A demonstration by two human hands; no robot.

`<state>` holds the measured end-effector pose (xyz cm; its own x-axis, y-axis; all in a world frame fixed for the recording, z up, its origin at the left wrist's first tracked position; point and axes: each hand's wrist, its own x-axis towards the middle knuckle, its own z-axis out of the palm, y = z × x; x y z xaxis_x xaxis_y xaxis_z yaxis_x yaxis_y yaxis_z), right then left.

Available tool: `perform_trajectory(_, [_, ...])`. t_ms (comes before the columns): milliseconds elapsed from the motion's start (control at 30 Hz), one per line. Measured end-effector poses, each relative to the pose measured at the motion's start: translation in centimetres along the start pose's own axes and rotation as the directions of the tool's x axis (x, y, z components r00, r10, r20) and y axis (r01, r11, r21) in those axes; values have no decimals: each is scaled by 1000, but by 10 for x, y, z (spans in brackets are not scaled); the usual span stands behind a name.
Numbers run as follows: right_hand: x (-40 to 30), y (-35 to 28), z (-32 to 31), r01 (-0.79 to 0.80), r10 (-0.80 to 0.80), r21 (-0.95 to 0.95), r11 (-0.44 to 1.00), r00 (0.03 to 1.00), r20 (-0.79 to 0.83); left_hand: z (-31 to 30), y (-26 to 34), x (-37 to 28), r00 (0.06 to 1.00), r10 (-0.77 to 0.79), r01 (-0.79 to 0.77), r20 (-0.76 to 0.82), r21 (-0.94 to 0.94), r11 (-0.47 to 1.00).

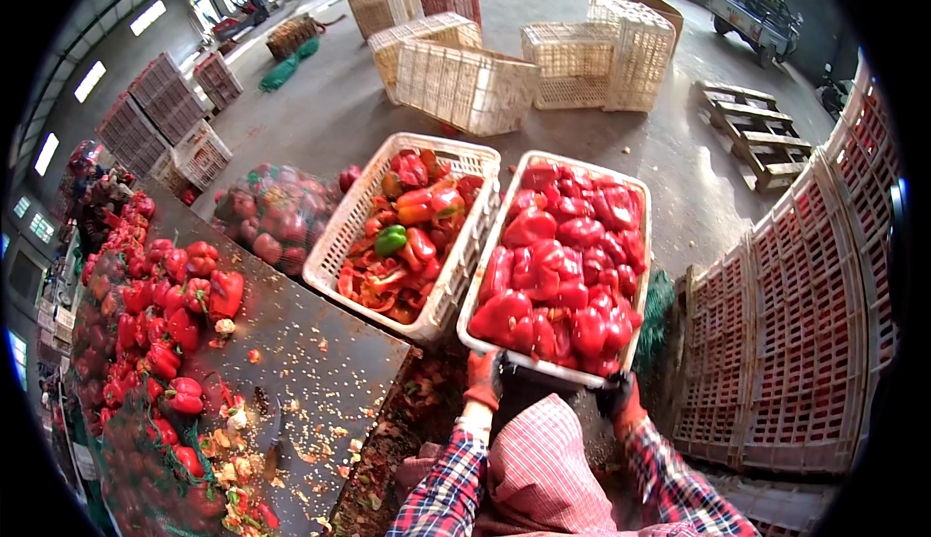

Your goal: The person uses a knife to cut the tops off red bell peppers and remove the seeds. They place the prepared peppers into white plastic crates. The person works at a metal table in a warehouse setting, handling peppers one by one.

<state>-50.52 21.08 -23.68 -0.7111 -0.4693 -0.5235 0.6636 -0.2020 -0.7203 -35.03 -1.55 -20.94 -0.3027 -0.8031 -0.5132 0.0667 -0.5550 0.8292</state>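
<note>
A white plastic crate (644,206) full of red bell peppers (556,261) is right before me. My left hand (484,378), in a red and black glove, grips its near left corner. At the near right corner my right hand (622,400), gloved the same way, holds the rim; the fingertips of both hands are partly hidden. To the left, touching or almost touching, stands another white crate (324,250) with cut pepper pieces, discoloured peppers and one green pepper (390,240). A metal table (313,326) carries red peppers (164,304), scattered seeds, cores and a knife (273,442).
Tall stacks of filled crates (785,333) rise close on the right. A mesh sack of peppers (273,210) lies behind the table. Empty crates (465,82) lie farther ahead, a wooden pallet (756,133) ahead right. Pepper scraps (422,399) cover the floor beside the table.
</note>
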Motion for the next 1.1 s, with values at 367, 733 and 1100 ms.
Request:
perform_trajectory(367, [8,-46,-14,-139,139,1,990,990,-20,-93,52,-31,970,201,-229,139,234,945])
perform_trajectory(733, [-83,-68,-190,141,-103,-251,958,982,159,-59,165,-203,857,291,-396,426,182,900])
perform_trajectory(1100, [-30,-47,-79,-112,-7,115,987,688,726,-64,117,-94,903,186,-414,387,669,617])
